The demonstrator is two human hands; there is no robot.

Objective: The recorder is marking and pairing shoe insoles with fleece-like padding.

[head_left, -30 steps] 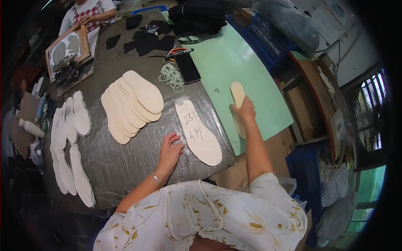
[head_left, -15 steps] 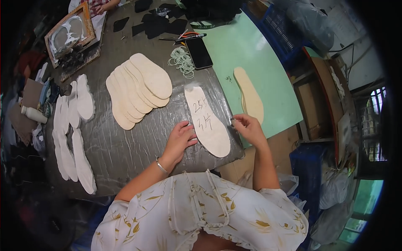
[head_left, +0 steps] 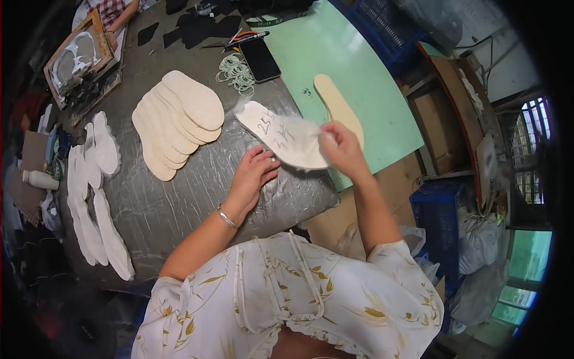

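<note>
A white insole-shaped piece [head_left: 281, 136] with handwriting on it lies partly lifted over the plastic-covered grey table [head_left: 179, 203]. My right hand [head_left: 341, 146] pinches its near end and raises it. My left hand [head_left: 254, 173] rests flat on the table just below the piece, fingers apart, holding nothing. A tan insole [head_left: 338, 107] lies alone on the green mat [head_left: 335, 54] just beyond my right hand. A fanned stack of tan insoles [head_left: 176, 122] sits to the left of the white piece.
White insole cut-outs [head_left: 95, 197] line the table's left edge. A black phone [head_left: 260, 58], rubber bands [head_left: 236, 73] and scissors [head_left: 239, 40] lie at the far side. Another person's arm [head_left: 116, 18] and a framed tray [head_left: 81, 57] are at the top left. Blue crates [head_left: 436, 215] stand on the right.
My right hand left the tan insole on the green mat, came back to the white piece and now lifts its near end. My left hand slid slightly away from it.
</note>
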